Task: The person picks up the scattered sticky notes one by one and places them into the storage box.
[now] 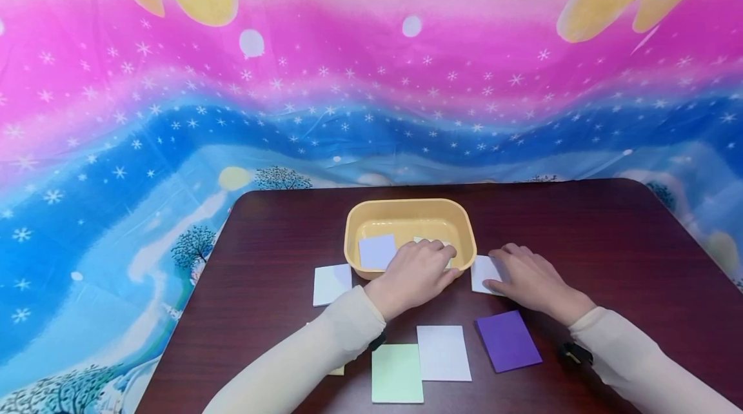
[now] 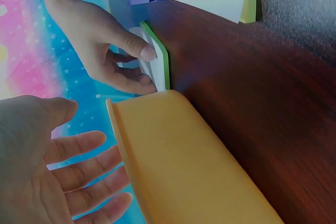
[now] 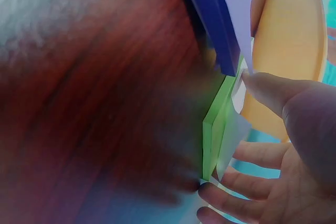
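My left hand (image 1: 419,272) reaches over the near rim of a yellow plastic basin (image 1: 409,203). Its fingers are loosely extended and hold nothing in the left wrist view. Inside the basin lie a pale lavender sheet (image 1: 377,251) and a pale yellowish sheet (image 1: 426,238), the latter mostly hidden behind that hand. Just right of the basin, my right hand (image 1: 531,275) is at a sticky note pad (image 1: 480,275) with a green edge and whitish top. Thumb and fingers pinch its top sticky note (image 2: 155,66), which bows up from the pad.
Nearer the front lie a pale green pad (image 1: 397,373), a white pad (image 1: 444,353) and a purple pad (image 1: 507,341). Another white pad (image 1: 331,285) sits left of the basin. My left sleeve covers most of a yellowish pad (image 1: 338,372). A patterned cloth (image 1: 371,78) hangs behind the table.
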`<action>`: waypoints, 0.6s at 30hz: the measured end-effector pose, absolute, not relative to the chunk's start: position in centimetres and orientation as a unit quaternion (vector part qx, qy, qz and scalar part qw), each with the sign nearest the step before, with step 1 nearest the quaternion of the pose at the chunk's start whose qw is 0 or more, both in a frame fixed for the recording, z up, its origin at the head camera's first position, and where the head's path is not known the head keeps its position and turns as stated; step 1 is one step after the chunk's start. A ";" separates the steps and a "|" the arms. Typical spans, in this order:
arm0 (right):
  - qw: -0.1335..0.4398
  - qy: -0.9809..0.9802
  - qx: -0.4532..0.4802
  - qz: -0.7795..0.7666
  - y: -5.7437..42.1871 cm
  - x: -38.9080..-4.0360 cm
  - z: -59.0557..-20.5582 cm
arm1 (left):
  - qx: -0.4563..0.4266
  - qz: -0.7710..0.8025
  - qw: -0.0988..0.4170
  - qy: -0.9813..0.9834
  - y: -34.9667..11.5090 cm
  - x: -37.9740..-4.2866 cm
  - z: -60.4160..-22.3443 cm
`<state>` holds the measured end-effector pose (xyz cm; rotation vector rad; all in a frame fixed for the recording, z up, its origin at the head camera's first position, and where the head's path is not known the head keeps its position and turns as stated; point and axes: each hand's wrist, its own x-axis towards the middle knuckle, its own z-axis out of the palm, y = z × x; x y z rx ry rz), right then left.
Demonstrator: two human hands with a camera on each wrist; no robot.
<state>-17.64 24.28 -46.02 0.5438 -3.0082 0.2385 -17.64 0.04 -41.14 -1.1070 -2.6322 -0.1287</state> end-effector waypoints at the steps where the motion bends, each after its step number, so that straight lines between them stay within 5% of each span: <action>1: 0.037 -0.980 0.177 0.078 24.3 -17.6 -46.0 | -0.385 -0.046 0.140 -0.911 0.1 -17.6 -41.2; 18: 0.002 -0.986 0.131 0.103 24.1 -17.6 -45.8 | -0.392 -0.047 0.130 -0.910 0.5 -17.2 -41.3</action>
